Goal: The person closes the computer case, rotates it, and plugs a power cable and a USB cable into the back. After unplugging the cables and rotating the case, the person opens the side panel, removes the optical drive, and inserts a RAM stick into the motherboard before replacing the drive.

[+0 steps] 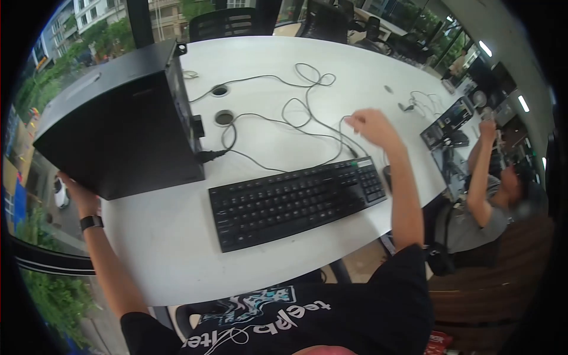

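My left hand [81, 195] is against the lower front corner of a black computer tower [118, 130]. Its fingers are partly hidden behind the case, which stands at the left side of the white table. Above the table, my right hand [374, 126] has its fingers curled together, with a thin black cable [341, 133] running up to the fingertips. A black keyboard [296, 201] lies in front of me, below and left of my right hand. Partly behind my right forearm is a black mouse [387, 176]. A black plug [213, 155] sits at the tower's right side.
Loose cables [307, 106] loop across the white table [248, 53] around two round cable holes [223, 118]. At the right, another person [479, 207] in grey works by an opened computer case [447, 123]. Office chairs [222, 23] stand beyond the far edge.
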`<act>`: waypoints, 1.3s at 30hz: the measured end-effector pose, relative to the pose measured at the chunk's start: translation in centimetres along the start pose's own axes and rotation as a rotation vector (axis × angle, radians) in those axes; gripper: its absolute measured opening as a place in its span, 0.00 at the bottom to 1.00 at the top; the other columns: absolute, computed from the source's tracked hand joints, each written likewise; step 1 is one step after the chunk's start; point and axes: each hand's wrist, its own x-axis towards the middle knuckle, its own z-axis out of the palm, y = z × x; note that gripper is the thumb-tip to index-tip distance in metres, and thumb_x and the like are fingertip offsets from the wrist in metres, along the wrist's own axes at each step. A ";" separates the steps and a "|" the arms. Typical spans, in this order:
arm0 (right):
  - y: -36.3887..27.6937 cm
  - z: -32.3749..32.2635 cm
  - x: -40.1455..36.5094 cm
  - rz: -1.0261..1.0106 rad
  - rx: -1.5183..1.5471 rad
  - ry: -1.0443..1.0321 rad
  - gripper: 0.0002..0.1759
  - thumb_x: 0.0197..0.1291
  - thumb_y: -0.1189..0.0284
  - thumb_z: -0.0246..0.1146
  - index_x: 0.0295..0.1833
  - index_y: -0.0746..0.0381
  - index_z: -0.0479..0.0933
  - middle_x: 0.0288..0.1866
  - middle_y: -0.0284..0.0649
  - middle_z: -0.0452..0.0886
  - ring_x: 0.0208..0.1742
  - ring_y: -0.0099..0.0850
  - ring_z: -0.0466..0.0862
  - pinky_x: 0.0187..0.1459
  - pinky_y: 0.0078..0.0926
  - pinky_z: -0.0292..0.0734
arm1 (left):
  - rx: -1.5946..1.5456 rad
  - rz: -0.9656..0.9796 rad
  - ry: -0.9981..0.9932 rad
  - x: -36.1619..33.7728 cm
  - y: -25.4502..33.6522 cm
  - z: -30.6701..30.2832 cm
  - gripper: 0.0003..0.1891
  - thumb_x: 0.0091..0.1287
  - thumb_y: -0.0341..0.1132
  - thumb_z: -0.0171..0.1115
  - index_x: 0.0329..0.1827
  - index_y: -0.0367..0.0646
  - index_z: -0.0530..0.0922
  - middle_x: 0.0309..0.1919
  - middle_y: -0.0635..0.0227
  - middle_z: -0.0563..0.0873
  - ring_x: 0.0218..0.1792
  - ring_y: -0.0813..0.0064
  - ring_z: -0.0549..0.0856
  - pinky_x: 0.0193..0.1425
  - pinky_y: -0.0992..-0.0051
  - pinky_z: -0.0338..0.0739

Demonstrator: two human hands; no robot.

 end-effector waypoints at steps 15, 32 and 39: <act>5.1 5.3 -4.5 0.017 0.168 -0.008 0.18 0.53 0.63 0.76 0.45 0.62 0.86 0.28 0.40 0.78 0.31 0.38 0.78 0.38 0.35 0.74 | 0.136 0.201 0.013 1.7 -0.7 -1.7 0.43 0.77 0.71 0.33 0.85 0.51 0.53 0.82 0.66 0.60 0.80 0.62 0.62 0.83 0.59 0.54; 13.0 -0.2 -6.3 -0.485 1.882 0.782 0.07 0.76 0.72 0.60 0.48 0.64 0.78 0.36 0.36 0.78 0.40 0.31 0.77 0.48 0.31 0.73 | 0.074 0.150 0.103 -0.1 -0.2 0.7 0.43 0.76 0.72 0.36 0.84 0.51 0.57 0.80 0.69 0.63 0.78 0.62 0.64 0.82 0.59 0.56; 13.4 1.1 -5.9 -0.383 1.939 0.613 0.07 0.74 0.69 0.62 0.49 0.62 0.80 0.38 0.36 0.78 0.46 0.31 0.75 0.48 0.31 0.70 | 0.099 0.184 0.114 0.0 -0.3 0.6 0.41 0.77 0.71 0.36 0.83 0.52 0.57 0.80 0.70 0.63 0.78 0.63 0.64 0.82 0.58 0.56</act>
